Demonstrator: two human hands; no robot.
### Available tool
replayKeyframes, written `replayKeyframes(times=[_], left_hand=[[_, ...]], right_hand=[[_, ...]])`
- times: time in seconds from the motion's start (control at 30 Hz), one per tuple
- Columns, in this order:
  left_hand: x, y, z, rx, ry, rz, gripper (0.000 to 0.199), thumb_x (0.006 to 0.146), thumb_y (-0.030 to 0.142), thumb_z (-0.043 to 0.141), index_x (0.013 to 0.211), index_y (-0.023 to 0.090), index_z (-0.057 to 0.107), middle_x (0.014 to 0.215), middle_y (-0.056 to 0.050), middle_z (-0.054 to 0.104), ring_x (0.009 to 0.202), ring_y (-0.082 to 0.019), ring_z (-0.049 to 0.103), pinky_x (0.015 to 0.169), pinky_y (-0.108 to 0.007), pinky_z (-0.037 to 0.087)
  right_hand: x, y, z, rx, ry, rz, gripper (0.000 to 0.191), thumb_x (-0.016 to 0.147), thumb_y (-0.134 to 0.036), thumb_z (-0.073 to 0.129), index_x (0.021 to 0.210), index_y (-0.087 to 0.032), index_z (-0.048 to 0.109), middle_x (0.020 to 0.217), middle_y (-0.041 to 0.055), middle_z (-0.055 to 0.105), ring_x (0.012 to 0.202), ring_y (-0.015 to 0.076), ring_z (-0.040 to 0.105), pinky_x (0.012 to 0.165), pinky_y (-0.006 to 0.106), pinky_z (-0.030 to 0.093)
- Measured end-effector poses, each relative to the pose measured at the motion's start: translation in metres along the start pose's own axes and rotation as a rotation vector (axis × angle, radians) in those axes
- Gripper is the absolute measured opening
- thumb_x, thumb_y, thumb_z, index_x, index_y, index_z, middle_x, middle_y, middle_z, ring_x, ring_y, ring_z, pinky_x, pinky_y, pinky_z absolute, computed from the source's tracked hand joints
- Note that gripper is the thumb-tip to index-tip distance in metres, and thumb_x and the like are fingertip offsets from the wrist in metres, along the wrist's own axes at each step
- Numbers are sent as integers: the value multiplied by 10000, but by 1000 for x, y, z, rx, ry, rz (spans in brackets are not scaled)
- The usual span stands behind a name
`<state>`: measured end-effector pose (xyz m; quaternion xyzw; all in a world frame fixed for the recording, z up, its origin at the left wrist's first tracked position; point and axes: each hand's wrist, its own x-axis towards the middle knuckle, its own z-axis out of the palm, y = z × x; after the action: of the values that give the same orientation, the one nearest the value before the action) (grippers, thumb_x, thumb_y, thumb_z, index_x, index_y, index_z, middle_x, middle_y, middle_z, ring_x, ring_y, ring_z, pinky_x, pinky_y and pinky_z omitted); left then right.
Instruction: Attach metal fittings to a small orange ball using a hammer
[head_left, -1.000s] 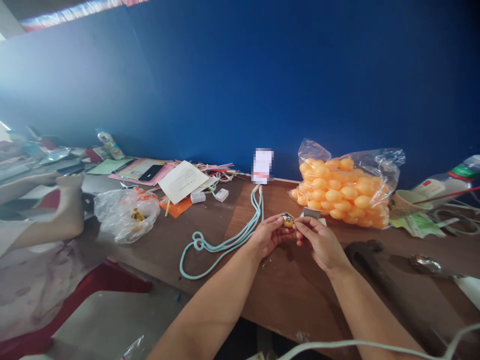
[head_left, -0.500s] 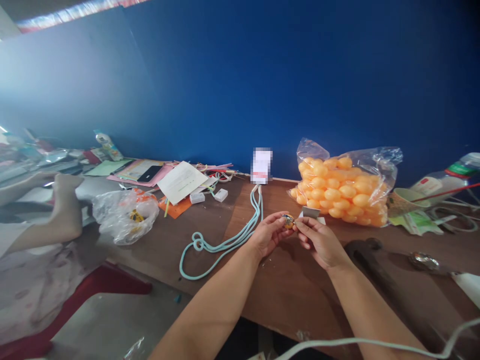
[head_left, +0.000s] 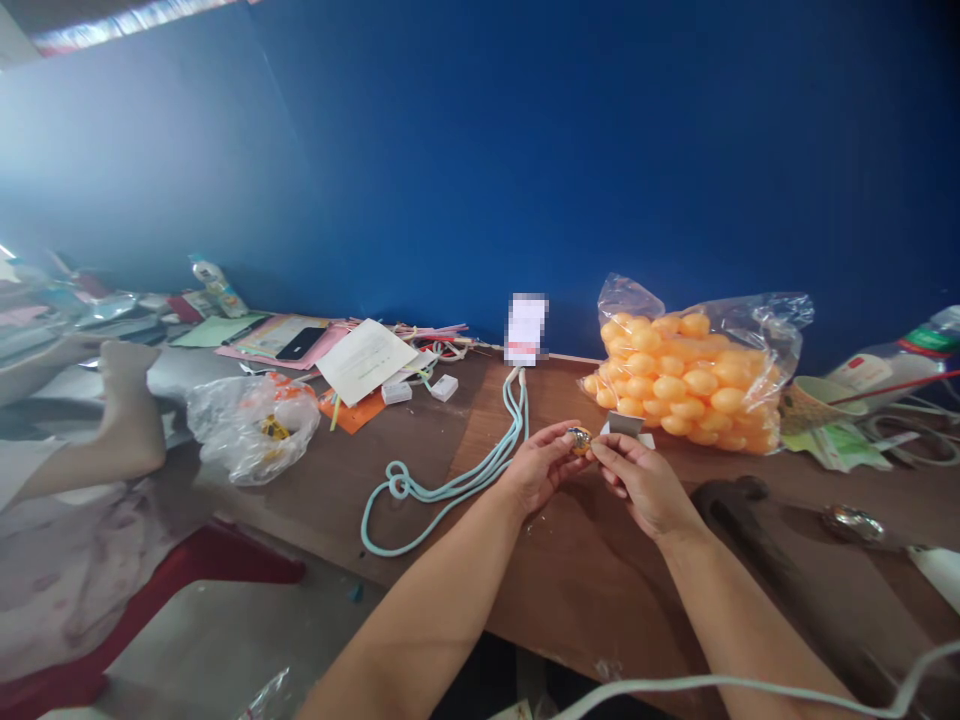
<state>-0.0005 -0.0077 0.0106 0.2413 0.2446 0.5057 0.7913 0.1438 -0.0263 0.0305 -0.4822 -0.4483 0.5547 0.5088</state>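
My left hand [head_left: 546, 462] pinches a small shiny, gold-and-silver rounded piece [head_left: 579, 440] between thumb and fingers; its exact kind is too small to tell. Close against its right side, the thumb and fingers of my right hand [head_left: 634, 478] are pinched together at its edge. Just behind my right hand lies a small grey-and-white card or flap [head_left: 625, 425]. Beyond it stands a clear plastic bag [head_left: 784, 310] full of orange egg-shaped balls [head_left: 686, 385]. Left of my hands, a light blue cord [head_left: 450, 492] runs in loops from a white badge [head_left: 523, 330].
A crumpled clear bag [head_left: 251, 430], papers [head_left: 366, 360], a black phone [head_left: 301, 344] and small white boxes [head_left: 444, 388] lie leftward. Another person's arm [head_left: 127, 400] rests at far left. A shiny silver object [head_left: 853, 523], paper cup [head_left: 817, 402] and white cable [head_left: 675, 684] are on the right.
The view has shifted slightly. Both hands keep nearly the same pinched pose around the small shiny piece, which appears turned a little.
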Motion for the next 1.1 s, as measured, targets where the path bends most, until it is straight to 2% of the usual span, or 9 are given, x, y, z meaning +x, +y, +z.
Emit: replayKeyframes(times=[0.5,0.73,1.1], left_hand=[[1,-1,0,8,-15,-3,313,746,183,682,1049,124,637,969,-92,681,774,-140,659,850,-312,488],[1,-1,0,20,8,-21,306,752,174,676,1051,119,645,944,-96,682,764,-143,652,848,-326,484],[0,1,2,46,52,-32,281,768,171,652,1044,115,644,930,-96,681,754,-140,651,798,-299,498]], right_hand=[[2,0,-4,7,-6,60,322,642,-409,764,791,-170,608,713,6,599,456,47,359,365,172,202],[4,3,-11,29,-59,97,287,670,-386,757,805,-174,618,725,1,587,464,46,359,371,171,206],[5,4,-11,84,-69,123,265,665,-350,774,799,-174,627,722,-4,566,481,34,361,372,141,233]])
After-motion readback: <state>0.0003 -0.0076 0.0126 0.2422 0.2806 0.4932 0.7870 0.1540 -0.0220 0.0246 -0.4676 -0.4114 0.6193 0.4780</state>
